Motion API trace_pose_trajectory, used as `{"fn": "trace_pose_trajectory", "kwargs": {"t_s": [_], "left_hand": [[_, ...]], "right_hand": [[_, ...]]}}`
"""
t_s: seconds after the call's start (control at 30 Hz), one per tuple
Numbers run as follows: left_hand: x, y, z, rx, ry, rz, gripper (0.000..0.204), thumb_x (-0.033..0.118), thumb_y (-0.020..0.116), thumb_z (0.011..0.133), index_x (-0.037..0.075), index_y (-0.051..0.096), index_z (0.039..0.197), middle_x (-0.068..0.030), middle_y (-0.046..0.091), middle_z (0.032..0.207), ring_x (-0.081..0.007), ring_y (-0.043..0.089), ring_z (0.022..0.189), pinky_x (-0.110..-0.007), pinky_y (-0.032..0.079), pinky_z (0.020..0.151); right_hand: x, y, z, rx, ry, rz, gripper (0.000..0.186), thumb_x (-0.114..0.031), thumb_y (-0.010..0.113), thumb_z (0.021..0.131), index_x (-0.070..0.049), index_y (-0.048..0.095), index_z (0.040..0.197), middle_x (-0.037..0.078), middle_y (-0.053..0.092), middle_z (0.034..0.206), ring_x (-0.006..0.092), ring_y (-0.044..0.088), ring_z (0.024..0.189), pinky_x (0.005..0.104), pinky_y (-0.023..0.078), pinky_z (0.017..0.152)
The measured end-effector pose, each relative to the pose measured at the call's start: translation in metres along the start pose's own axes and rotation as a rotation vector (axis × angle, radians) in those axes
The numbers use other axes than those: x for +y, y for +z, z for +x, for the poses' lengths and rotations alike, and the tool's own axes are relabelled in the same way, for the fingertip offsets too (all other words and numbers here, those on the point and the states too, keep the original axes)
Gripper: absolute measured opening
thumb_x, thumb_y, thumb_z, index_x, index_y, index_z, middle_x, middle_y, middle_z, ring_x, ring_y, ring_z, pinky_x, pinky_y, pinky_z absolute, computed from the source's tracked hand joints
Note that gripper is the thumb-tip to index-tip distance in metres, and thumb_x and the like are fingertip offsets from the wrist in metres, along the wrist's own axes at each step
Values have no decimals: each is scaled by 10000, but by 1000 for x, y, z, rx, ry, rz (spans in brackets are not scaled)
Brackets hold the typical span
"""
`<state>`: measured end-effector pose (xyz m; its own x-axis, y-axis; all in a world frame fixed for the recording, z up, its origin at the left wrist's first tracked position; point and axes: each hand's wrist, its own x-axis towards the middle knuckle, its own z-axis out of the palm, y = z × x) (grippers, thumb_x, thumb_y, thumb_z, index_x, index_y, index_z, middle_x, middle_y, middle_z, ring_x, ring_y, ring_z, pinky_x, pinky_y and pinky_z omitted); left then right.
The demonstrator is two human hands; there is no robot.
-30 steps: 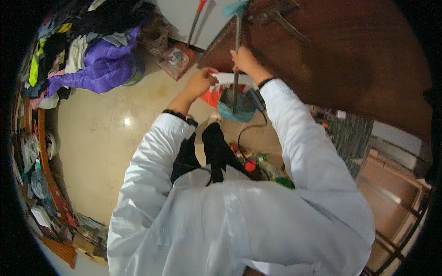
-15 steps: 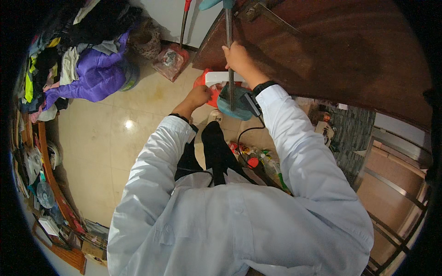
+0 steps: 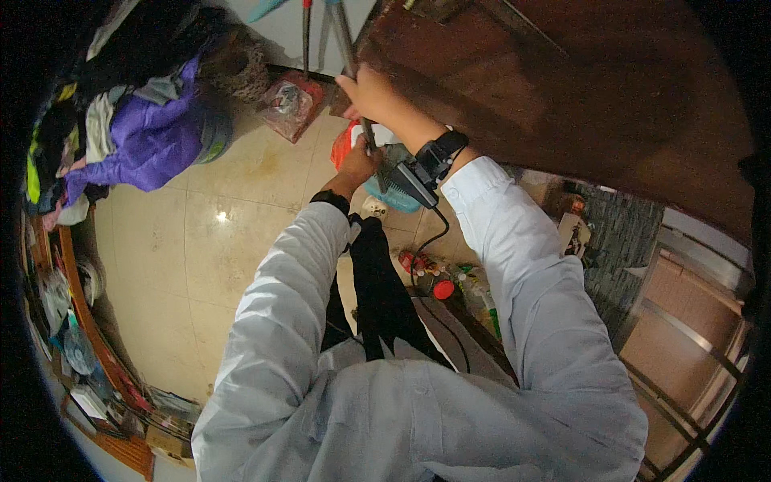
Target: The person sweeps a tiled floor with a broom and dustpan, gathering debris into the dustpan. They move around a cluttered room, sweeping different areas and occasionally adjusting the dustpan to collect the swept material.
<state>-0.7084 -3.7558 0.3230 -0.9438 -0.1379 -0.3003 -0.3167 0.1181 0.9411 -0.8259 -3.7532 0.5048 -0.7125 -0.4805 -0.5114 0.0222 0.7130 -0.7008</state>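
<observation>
A blue long-handled dustpan [image 3: 399,200] hangs tilted in front of me, its grey pole [image 3: 347,44] leaning up and to the left. My right hand [image 3: 373,98] is closed on the pole at mid-height. Lower down, my left hand [image 3: 360,163] grips the same pole just above the pan. Behind my hands are a red plastic bag [image 3: 340,146] and a white bar-shaped part, both partly covered. A black device with a cable [image 3: 418,187] hangs by my right wrist, overlapping the pan.
A red dustpan [image 3: 308,95] with a clear bag stands by the wall. Piled clothes with a purple jacket [image 3: 157,136] fill the left. A dark brown wooden panel [image 3: 578,96] rises at right. Several bottles [image 3: 478,293] lie near my feet, beside a grey mat [image 3: 614,233].
My left hand has moved right and up and taken hold of the pole. The pole's top has swung left, and my right hand has shifted left with it.
</observation>
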Motion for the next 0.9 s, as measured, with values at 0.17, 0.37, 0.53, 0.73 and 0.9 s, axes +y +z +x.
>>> {"fn": "trace_pose_trajectory", "kwargs": {"t_s": [0.17,0.37,0.53,0.73,0.9], "left_hand": [[6,-9,7,161,-43,168,272,272,497,872,5,496,921,-207,605,809,-368,582,764,-424,446,653],[16,-18,6,46,16,84,231,212,470,903,-14,497,940,-119,619,797,-169,589,656,-291,470,590],[23,-19,-12,-91,17,73,204,183,456,910,-12,487,961,-100,608,797,-146,563,632,-272,467,590],[15,-20,-21,-91,-155,85,196,184,468,904,-10,477,933,-117,624,822,-160,593,629,-277,480,586],[15,-24,-25,-136,-86,45,176,181,440,921,13,473,962,-83,609,873,-110,536,646,-247,468,602]], "right_hand": [[65,-31,-14,-92,-211,590,733,-216,587,832,-46,101,1354,232,287,1335,270,637,770,347,531,625],[288,-37,-106,732,61,871,216,-129,553,829,-3,550,1004,83,580,855,180,579,729,270,495,626],[475,39,-156,792,445,935,202,-130,537,809,-8,574,966,100,587,805,204,577,712,301,463,572],[504,81,-119,709,423,139,241,-148,481,816,19,589,952,125,591,890,257,555,801,348,459,735],[435,58,-92,619,189,-200,241,-136,512,755,-21,603,947,175,617,882,321,587,844,378,468,722]]}}
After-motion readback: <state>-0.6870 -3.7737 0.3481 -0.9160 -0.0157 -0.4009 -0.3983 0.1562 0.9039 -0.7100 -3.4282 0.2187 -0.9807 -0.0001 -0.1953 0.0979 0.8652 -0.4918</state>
